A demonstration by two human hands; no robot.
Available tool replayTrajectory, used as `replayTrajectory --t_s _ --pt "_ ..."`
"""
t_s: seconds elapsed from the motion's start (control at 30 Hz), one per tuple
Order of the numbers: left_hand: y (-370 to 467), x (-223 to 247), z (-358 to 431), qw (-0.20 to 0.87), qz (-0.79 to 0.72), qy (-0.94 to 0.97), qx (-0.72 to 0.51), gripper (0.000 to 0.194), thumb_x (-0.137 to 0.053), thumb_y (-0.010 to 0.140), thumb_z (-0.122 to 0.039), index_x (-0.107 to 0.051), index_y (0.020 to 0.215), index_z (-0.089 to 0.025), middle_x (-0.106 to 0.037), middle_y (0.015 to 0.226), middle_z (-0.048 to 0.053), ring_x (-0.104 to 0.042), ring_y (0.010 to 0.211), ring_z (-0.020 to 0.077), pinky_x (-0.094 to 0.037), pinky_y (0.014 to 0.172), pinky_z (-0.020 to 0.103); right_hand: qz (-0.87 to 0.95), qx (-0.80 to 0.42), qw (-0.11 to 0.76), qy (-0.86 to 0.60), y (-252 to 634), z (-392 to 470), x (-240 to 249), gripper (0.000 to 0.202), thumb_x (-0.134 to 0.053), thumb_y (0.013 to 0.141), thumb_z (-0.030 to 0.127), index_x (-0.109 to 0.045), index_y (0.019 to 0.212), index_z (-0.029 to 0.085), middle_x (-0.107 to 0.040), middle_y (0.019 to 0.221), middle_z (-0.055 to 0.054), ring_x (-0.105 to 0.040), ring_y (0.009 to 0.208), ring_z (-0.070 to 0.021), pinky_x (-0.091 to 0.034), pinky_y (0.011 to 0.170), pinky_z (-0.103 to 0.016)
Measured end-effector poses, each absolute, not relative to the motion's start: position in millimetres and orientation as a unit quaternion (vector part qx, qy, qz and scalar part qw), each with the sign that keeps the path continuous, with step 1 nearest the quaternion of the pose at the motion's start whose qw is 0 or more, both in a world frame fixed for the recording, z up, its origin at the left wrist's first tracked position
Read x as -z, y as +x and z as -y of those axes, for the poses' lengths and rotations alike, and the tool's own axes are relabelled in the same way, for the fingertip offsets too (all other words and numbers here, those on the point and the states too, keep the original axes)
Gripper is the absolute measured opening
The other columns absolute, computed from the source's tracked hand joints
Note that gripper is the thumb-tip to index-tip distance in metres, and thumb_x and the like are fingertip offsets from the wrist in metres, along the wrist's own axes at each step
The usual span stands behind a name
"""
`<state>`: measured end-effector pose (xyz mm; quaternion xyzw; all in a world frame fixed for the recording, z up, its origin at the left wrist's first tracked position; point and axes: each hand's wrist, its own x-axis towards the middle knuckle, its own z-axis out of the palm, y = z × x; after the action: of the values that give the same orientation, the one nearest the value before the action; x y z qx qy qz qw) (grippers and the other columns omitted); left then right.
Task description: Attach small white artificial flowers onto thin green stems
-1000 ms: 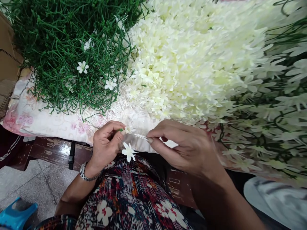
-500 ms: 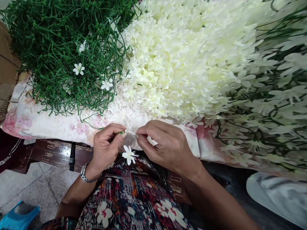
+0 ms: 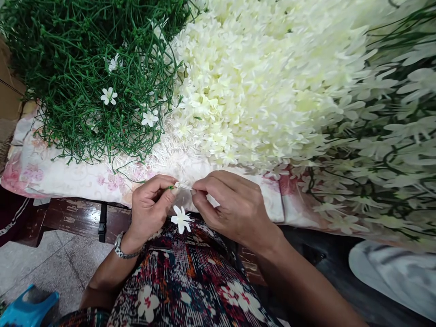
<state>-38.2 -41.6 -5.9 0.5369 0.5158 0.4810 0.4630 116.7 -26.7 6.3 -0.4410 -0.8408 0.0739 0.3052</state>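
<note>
My left hand [image 3: 151, 204] pinches a green stem tip [image 3: 171, 187] between thumb and forefinger. The fingers of my right hand [image 3: 235, 206] close on the far end of thin white filaments [image 3: 185, 186], which stretch between both hands. Just below my left fingertips hangs a white artificial flower [image 3: 181, 219] with open petals. Behind my hands lie a tangled heap of green plastic stems [image 3: 91, 72] at the left and a large pile of pale petals [image 3: 252, 91] in the middle.
Finished-looking white flowers on dark stems [image 3: 384, 150] spread over the right side. Everything rests on a floral cloth [image 3: 78, 177]. A brown cardboard box [image 3: 10, 91] stands at the left edge, and a blue plastic object [image 3: 30, 309] is on the floor at lower left.
Both hands keep their pinch. The hanging flower has shifted slightly left and up, and slightly more of the white piece shows at my left fingertips.
</note>
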Motion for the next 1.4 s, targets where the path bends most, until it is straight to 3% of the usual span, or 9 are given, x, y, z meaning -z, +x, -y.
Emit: replayTrajectory --t_s 0.2,0.47,0.7,1.27,1.4 --pt "-39.2 7.3 42.1 0.439 -0.526 0.548 -0.48 0.006 -0.056 0.072 -0.013 -0.059 0.068 -0.017 -0.061 0.077 0.002 -0.056 0.072 0.0105 -0.044 0.066 0.022 0.844 -0.038 0.296 -0.446 111.0 29.1 -7.6 0.011 -0.048 0.071 0.012 -0.054 0.062 0.015 -0.053 0.056 -0.002 -0.048 0.057 -0.0112 -0.041 0.057 -0.024" --pt "-40.8 9.2 42.7 0.4 -0.509 0.591 -0.481 0.008 -0.055 0.071 -0.01 -0.059 0.071 -0.017 -0.062 0.08 0.002 -0.056 0.075 0.0117 -0.045 0.07 0.025 0.84 -0.122 0.297 -0.437 110.5 28.5 -3.9 0.011 -0.045 0.075 0.014 -0.056 0.071 0.013 -0.053 0.062 -0.003 -0.048 0.06 -0.0101 -0.041 0.057 -0.023" --pt "-38.8 9.5 44.1 0.339 -0.505 0.635 -0.476 0.012 -0.052 0.072 -0.006 -0.058 0.072 -0.017 -0.062 0.079 0.003 -0.056 0.075 0.0116 -0.045 0.069 0.024 0.856 -0.062 0.287 -0.425 107.1 28.2 1.5 0.014 -0.043 0.078 0.016 -0.055 0.07 0.014 -0.051 0.059 -0.002 -0.045 0.058 -0.0108 -0.038 0.056 -0.024" --pt "-41.3 9.2 43.2 0.309 -0.471 0.7 -0.439 0.016 -0.05 0.071 -0.004 -0.059 0.075 -0.017 -0.063 0.079 0.003 -0.058 0.076 0.0125 -0.046 0.068 0.025 0.86 -0.057 0.299 -0.41 111.3 26.4 1.0 0.016 -0.044 0.076 0.012 -0.055 0.065 0.014 -0.051 0.056 -0.002 -0.044 0.056 -0.0108 -0.038 0.054 -0.024" --pt "-42.1 7.6 47.8 0.353 -0.489 0.655 -0.456 0.017 -0.051 0.072 -0.008 -0.059 0.084 -0.017 -0.063 0.085 0.004 -0.058 0.078 0.0125 -0.046 0.069 0.024 0.845 -0.079 0.338 -0.407 112.8 26.7 2.5 0.012 -0.047 0.076 0.011 -0.056 0.068 0.012 -0.052 0.056 -0.002 -0.047 0.057 -0.01 -0.039 0.053 -0.022"
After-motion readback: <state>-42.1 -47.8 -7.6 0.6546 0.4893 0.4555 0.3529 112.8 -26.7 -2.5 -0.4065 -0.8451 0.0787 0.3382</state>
